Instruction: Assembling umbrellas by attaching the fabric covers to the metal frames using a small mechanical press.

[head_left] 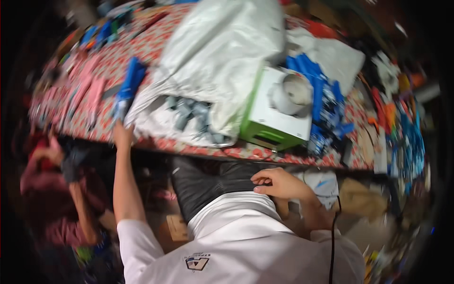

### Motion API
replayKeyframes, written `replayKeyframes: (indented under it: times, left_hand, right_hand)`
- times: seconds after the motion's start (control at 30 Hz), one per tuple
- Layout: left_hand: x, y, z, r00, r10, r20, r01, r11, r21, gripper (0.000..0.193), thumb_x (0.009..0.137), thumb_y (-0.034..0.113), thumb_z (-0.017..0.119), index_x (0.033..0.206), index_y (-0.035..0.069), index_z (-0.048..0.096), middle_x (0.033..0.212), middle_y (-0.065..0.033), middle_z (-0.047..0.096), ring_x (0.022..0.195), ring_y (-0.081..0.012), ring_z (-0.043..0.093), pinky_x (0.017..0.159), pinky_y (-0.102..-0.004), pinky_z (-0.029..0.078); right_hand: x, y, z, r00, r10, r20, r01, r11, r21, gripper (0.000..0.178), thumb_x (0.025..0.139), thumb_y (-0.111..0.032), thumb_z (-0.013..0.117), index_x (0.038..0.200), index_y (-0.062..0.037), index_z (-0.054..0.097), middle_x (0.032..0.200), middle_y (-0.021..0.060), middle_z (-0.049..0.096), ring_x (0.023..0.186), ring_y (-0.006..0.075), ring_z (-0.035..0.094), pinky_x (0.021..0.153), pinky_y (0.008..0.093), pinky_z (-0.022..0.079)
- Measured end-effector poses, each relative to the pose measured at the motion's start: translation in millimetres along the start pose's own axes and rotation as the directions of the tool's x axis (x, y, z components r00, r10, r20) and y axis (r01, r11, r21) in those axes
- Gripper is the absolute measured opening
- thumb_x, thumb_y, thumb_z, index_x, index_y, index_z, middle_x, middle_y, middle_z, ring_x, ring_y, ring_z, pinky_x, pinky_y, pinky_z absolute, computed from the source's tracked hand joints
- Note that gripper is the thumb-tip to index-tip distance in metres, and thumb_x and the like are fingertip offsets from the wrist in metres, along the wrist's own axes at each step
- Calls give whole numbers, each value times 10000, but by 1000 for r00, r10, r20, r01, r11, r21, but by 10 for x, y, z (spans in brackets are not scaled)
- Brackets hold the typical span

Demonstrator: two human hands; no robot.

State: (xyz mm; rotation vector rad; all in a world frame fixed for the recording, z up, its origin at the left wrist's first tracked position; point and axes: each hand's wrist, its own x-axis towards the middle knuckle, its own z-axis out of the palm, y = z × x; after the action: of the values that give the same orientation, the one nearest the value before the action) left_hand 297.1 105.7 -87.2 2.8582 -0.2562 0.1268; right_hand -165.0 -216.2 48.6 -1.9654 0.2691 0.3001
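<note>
At the table's front edge, my left hand (124,134) is closed around the lower, paler end of a long blue bundle (130,84), which slants away over the tablecloth. Blur hides what the bundle is made of. My right hand (279,183) hovers above my lap, fingers loosely bent and apart, with nothing visible in it. Beside the blue bundle lies a large white sack (217,52), its mouth toward me, with grey-green strips (189,113) showing there.
A green and white box (279,128) stands right of the sack with a roll of white tape (291,92) on top. Blue pieces (321,104) lie behind it. Pink strips (90,92) cover the red patterned tablecloth (151,28) at left. Another person's arm (82,208) is at far left.
</note>
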Motion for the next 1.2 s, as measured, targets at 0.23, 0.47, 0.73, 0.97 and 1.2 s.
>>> replayKeyframes:
  times: [0.23, 0.47, 0.73, 0.97, 1.2]
  left_hand:
    - [-944, 1202, 675, 920, 353, 167, -274, 888, -370, 403, 839, 311, 672, 1126, 31, 633, 896, -152, 650, 784, -291, 612, 714, -366, 490]
    - [-1119, 1281, 638, 945, 305, -116, -326, 860, -392, 359, 883, 230, 627, 1181, 32, 607, 951, -127, 618, 758, -265, 583, 705, -322, 474]
    - [-1427, 1093, 111, 905, 67, 420, 425, -153, -892, 338, 939, 187, 564, 1244, 41, 552, 956, -103, 593, 753, -187, 572, 707, -263, 479]
    - [-2016, 1401, -295, 739, 56, 672, 631, -407, -660, 270, 945, 159, 561, 1191, 46, 573, 937, -93, 599, 763, -155, 574, 707, -247, 483]
    - [-2328, 1584, -316, 820, 268, 505, 553, -145, -821, 251, 834, 53, 651, 1071, 62, 571, 956, -106, 629, 821, -195, 602, 723, -283, 498]
  right_hand:
    - [-676, 1073, -1196, 464, 398, -791, -582, 810, 66, 321, 834, -310, 633, 718, -11, 654, 631, 75, 633, 543, 240, 562, 573, 343, 466]
    - [-169, 1380, -1547, 196, 80, -977, -552, 833, -43, 337, 781, -321, 678, 835, 11, 681, 736, 120, 676, 676, 308, 635, 650, 371, 507]
    - [473, 1682, -2112, 344, 321, -883, -715, 699, -24, 441, 715, -360, 685, 897, 41, 668, 807, 189, 676, 715, 355, 635, 666, 395, 510]
    - [247, 1432, -2179, 68, 207, -976, -308, 935, 176, 409, 700, -311, 689, 895, 43, 626, 792, 185, 657, 681, 352, 615, 653, 405, 503]
    - [-488, 614, -2204, -642, 224, -733, 492, 854, -170, 293, 766, -151, 646, 957, 43, 539, 869, 145, 609, 736, 236, 571, 769, 344, 470]
